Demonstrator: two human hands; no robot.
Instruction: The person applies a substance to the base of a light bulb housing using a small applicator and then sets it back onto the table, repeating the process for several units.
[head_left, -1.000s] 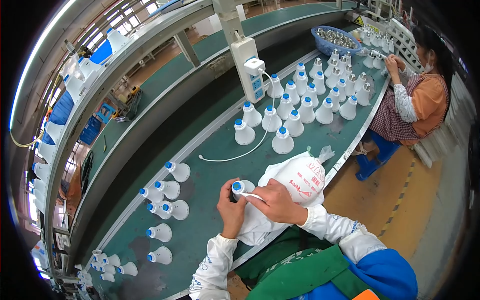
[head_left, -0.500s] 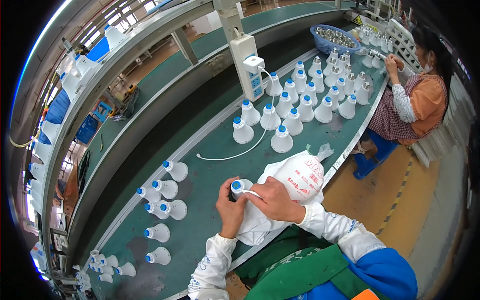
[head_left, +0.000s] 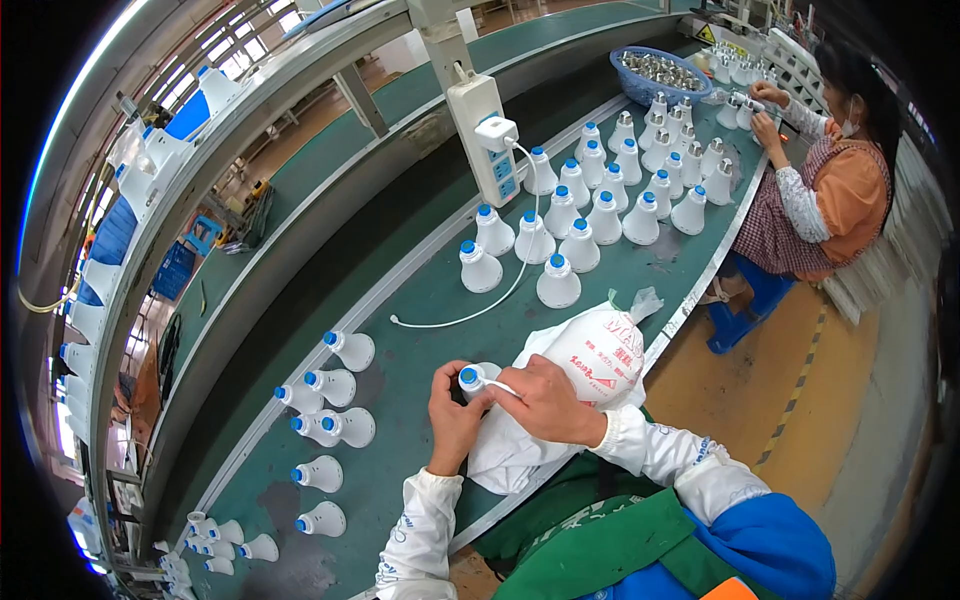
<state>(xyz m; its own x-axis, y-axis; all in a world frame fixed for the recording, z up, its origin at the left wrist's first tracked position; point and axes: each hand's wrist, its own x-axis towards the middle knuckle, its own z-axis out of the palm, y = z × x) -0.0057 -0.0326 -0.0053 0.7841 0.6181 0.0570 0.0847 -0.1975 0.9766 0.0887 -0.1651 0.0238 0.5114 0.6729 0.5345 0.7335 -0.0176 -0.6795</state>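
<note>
My left hand (head_left: 454,415) is closed around a white bulb housing (head_left: 480,378) with a blue top. In my right hand (head_left: 550,402) a thin white stick-like piece (head_left: 499,386) is pinched, its tip at the blue top. What the tip does there is too small to tell. Both hands are close together over a white cloth (head_left: 510,450). Beside my right hand lies a stuffed white plastic bag (head_left: 600,350) with red print. Several more housings lie on their sides to the left, one of them a white housing (head_left: 350,351) with a blue top.
Several housings stand upright ahead, including a blue-topped one (head_left: 558,283); farther ones have metal caps. A white cable (head_left: 470,318) runs from a power strip (head_left: 483,140) onto the green bench (head_left: 420,355). Metal parts fill a blue basket (head_left: 640,92). A co-worker (head_left: 830,190) sits at right.
My hands keep the same hold on the housing and the white stick. The view has shifted slightly. The co-worker's hands have moved apart.
</note>
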